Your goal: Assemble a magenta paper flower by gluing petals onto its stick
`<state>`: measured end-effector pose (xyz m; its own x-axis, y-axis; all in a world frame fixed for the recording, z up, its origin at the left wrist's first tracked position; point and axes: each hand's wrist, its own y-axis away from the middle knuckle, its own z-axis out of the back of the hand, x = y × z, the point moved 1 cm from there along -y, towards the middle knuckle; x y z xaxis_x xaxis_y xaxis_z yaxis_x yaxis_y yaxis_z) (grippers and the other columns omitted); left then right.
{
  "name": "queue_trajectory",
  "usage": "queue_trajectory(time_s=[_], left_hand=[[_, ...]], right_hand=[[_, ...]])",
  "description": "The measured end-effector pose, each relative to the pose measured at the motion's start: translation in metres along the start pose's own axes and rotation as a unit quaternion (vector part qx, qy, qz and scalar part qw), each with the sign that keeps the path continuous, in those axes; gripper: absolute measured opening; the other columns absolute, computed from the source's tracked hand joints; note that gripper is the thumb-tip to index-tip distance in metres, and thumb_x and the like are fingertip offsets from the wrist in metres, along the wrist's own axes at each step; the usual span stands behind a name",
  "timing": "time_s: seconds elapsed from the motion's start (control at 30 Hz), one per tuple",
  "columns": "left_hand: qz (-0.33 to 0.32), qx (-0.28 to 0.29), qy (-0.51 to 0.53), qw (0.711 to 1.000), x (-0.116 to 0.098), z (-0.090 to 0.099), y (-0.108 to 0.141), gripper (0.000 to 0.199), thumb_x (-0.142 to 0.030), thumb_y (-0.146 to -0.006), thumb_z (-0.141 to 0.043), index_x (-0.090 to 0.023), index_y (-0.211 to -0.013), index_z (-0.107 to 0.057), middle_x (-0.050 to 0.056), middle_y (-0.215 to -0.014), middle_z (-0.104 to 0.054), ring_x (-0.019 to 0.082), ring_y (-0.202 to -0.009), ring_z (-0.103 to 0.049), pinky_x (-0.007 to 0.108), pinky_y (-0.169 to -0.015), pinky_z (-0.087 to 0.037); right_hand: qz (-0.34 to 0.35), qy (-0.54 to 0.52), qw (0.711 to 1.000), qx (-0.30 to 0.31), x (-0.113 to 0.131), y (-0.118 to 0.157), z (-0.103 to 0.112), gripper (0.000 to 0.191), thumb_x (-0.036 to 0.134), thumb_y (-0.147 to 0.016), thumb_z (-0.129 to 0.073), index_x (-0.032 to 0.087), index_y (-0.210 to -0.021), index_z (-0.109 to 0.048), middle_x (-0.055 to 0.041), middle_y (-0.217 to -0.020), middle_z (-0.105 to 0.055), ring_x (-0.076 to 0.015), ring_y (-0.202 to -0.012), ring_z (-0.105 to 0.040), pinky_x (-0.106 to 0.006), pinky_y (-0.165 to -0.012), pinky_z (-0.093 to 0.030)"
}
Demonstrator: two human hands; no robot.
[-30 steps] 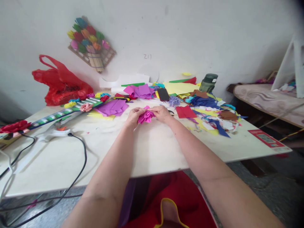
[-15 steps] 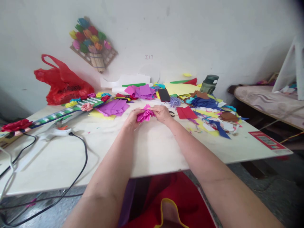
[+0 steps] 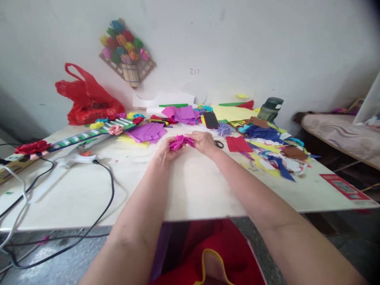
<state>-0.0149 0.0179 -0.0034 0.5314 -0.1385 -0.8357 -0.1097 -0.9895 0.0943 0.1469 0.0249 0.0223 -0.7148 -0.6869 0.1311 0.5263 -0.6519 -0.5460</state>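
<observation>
A magenta paper flower (image 3: 180,141) with ruffled petals is held between both hands, just above the white table (image 3: 196,186). My left hand (image 3: 166,150) is closed around its left side and underside. With fingers pinched at a petal on the right edge, my right hand (image 3: 203,141) grips the same flower. The fingertips are partly hidden by the petals. Close to my right hand lie dark-handled scissors (image 3: 219,144), then a red paper stack (image 3: 238,144). Purple paper sheets (image 3: 149,132) lie beyond my left hand.
A glue gun (image 3: 75,159) with a black cord stands at left, beside a flower-trimmed green strip (image 3: 80,137) and a red plastic bag (image 3: 89,99). Rear and right hold a phone (image 3: 210,120), yarn (image 3: 224,129), paper scraps (image 3: 264,132) and a bottle (image 3: 270,109).
The flower has turned in my hands, its petals now spread wider and flatter. My view has shifted slightly left, so the surroundings appear further right.
</observation>
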Motion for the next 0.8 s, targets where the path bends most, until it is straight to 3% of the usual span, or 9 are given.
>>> queue_trajectory(time_s=[0.27,0.47,0.63,0.8], left_hand=[[0.091,-0.065,0.150,0.982,-0.004,0.006,0.009,0.019,-0.020,-0.081,-0.051,-0.014,-0.099,-0.057,0.004,-0.068,-0.062,0.014,-0.056,-0.060,0.025,-0.055,-0.056],[0.105,-0.050,0.111,0.987,-0.006,0.003,0.010,0.012,-0.008,-0.075,-0.049,-0.012,-0.084,-0.056,0.005,-0.065,-0.062,0.013,-0.055,-0.061,0.022,-0.052,-0.054],[0.016,0.016,-0.024,0.999,-0.006,-0.001,0.010,0.014,-0.005,-0.066,-0.055,-0.011,-0.077,-0.059,0.004,-0.063,-0.063,0.013,-0.049,-0.059,0.023,-0.047,-0.051],[-0.053,0.045,-0.062,0.996,-0.006,-0.002,0.011,0.012,-0.009,-0.062,-0.063,-0.010,-0.074,-0.063,0.004,-0.063,-0.063,0.014,-0.053,-0.059,0.025,-0.052,-0.051]], right_hand=[[0.037,0.049,0.998,-0.014,0.005,-0.009,-0.019,0.030,0.032,-0.093,-0.045,0.024,-0.093,-0.074,-0.0031,-0.080,-0.068,-0.0143,-0.073,-0.057,-0.027,-0.056,-0.026],[0.047,0.052,0.996,-0.061,0.001,0.003,-0.029,0.028,0.025,-0.093,-0.047,0.024,-0.108,-0.072,-0.0044,-0.082,-0.069,-0.0150,-0.079,-0.059,-0.026,-0.061,-0.032],[0.052,0.086,0.992,-0.074,-0.001,0.011,-0.025,0.032,0.017,-0.092,-0.047,0.024,-0.113,-0.070,-0.0063,-0.088,-0.071,-0.0160,-0.082,-0.059,-0.026,-0.062,-0.034],[0.036,0.096,0.993,-0.062,0.002,0.011,-0.020,0.038,0.011,-0.089,-0.047,0.025,-0.118,-0.068,-0.0066,-0.093,-0.071,-0.0164,-0.086,-0.059,-0.026,-0.064,-0.036]])
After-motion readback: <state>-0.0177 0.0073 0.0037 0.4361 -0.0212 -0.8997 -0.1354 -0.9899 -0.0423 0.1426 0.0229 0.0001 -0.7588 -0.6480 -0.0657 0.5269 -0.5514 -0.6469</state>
